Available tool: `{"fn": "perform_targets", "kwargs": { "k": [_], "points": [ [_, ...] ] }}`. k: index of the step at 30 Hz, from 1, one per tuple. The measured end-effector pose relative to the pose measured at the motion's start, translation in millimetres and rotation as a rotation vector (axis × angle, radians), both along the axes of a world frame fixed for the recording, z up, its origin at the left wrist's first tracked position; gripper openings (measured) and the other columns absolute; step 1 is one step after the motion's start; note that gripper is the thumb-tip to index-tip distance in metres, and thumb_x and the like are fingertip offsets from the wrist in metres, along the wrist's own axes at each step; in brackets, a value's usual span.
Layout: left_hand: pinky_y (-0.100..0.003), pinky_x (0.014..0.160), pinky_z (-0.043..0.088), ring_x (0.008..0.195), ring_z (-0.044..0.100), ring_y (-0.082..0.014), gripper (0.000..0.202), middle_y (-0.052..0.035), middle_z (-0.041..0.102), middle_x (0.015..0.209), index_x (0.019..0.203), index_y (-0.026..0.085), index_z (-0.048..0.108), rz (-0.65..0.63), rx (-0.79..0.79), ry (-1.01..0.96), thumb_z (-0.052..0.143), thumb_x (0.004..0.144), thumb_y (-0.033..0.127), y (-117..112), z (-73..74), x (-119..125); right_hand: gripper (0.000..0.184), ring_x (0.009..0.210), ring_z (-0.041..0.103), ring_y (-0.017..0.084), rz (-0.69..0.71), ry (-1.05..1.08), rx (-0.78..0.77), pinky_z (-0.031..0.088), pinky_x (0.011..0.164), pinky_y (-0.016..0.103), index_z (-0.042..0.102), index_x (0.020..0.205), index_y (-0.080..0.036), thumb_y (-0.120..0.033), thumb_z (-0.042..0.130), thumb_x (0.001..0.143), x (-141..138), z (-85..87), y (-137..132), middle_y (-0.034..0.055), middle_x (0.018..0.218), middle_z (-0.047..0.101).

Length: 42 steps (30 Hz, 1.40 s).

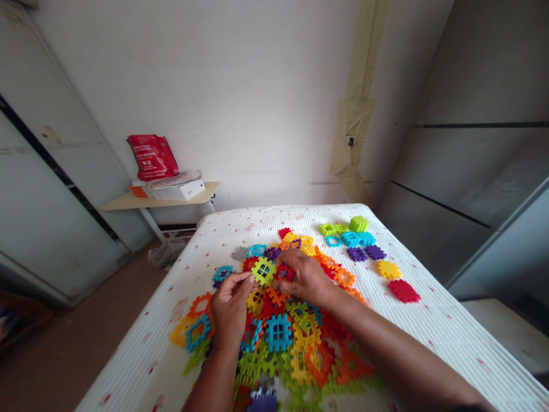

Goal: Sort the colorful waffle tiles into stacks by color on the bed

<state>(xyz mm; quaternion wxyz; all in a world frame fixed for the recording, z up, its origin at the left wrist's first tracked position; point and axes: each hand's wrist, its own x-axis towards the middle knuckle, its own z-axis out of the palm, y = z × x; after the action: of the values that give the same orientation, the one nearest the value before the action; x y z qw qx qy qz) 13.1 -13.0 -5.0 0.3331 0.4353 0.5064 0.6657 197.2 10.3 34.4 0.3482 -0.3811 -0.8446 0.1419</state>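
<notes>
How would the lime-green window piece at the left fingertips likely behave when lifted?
Probably stiff: the lime-green window piece looks flat at the fingertips of the left hand. Likely light for its size, given its openings. Rolling seems unlikely, its outline being squarish and toothed.

White wall [257, 103] dead ahead, yellowish tape [362, 63] running down it; brown floor [98, 326], small desk [206, 193] left, grey cabinet [454, 157] right!

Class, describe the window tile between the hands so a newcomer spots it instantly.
On the white cloth, find the heap of toothed tiles. Between the left hand and right hand is the window tile, lime green against red, yellow and orange neighbours.
</notes>
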Motion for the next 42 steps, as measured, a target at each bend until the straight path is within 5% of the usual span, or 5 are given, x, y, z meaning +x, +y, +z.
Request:
{"fn": "perform_targets", "kwargs": {
  "k": [22, 26, 32, 36, 42],
  "points": [
    [-0.026, 0.064, 0.054, 0.064, 0.066, -0.0160, 0.028, -0.0023, 0.069, 0.070, 0.080, 0.014, 0.066, -0.037, -0.029, 0.063, 0.071, 0.064, 0.037, -3.6, 0.3, 6.3, 0.033, 0.095, 0.053, 0.021, -0.242, -0.246, 0.164, 0.044, 0.081, 0.032, 0.056, 0.107, -0.017, -0.035, 0.059, 0.080, -20.9, -2.9, -16.1, 0.0079, 0.101, 0.061],
    [-0.027, 0.069, 0.054, 0.071, 0.067, -0.0169, 0.037, -0.0029, 0.071, 0.077, 0.092, 0.016, 0.065, -0.015, -0.044, 0.041, 0.071, 0.064, 0.039, -4.6, 3.8, 8.2, 0.031, 0.095, 0.055, 0.020, -0.397, -0.300, 0.135, 0.044, 0.078, 0.029, 0.059, 0.105, -0.019, -0.040, 0.057, 0.081, 12.0, 14.8, 5.9, 0.0065, 0.100, 0.063],
    [-0.027, 0.071, 0.054, 0.073, 0.067, -0.0180, 0.034, -0.0041, 0.071, 0.077, 0.084, 0.016, 0.066, -0.037, -0.046, 0.090, 0.069, 0.065, 0.043, -2.4, -1.0, 3.3, 0.035, 0.090, 0.061, 0.021, -1.049, -0.458, -0.099, 0.044, 0.068, 0.027, 0.060, 0.110, -0.022, -0.043, 0.051, 0.084, 113.2, 26.0, 77.0, 0.0085, 0.106, 0.063],
    [-0.028, 0.073, 0.053, 0.076, 0.067, -0.0187, 0.033, -0.0042, 0.071, 0.081, 0.086, 0.017, 0.066, -0.052, -0.038, 0.129, 0.068, 0.066, 0.043, 1.1, -9.7, -0.1, 0.034, 0.096, 0.061, 0.022, -1.066, -0.684, -0.213, 0.045, 0.068, 0.027, 0.060, 0.113, -0.021, -0.039, 0.049, 0.085, 145.0, 13.0, 108.2, 0.0100, 0.110, 0.062],
    [-0.028, 0.072, 0.053, 0.075, 0.067, -0.0188, 0.033, -0.0041, 0.071, 0.079, 0.086, 0.017, 0.066, -0.036, -0.038, 0.147, 0.067, 0.067, 0.045, 3.5, -11.1, -2.0, 0.030, 0.098, 0.061, 0.024, -1.021, -0.781, -0.234, 0.046, 0.071, 0.028, 0.063, 0.109, -0.016, -0.028, 0.050, 0.085, 146.0, -3.8, 128.0, 0.0150, 0.109, 0.063]
  ]
}}
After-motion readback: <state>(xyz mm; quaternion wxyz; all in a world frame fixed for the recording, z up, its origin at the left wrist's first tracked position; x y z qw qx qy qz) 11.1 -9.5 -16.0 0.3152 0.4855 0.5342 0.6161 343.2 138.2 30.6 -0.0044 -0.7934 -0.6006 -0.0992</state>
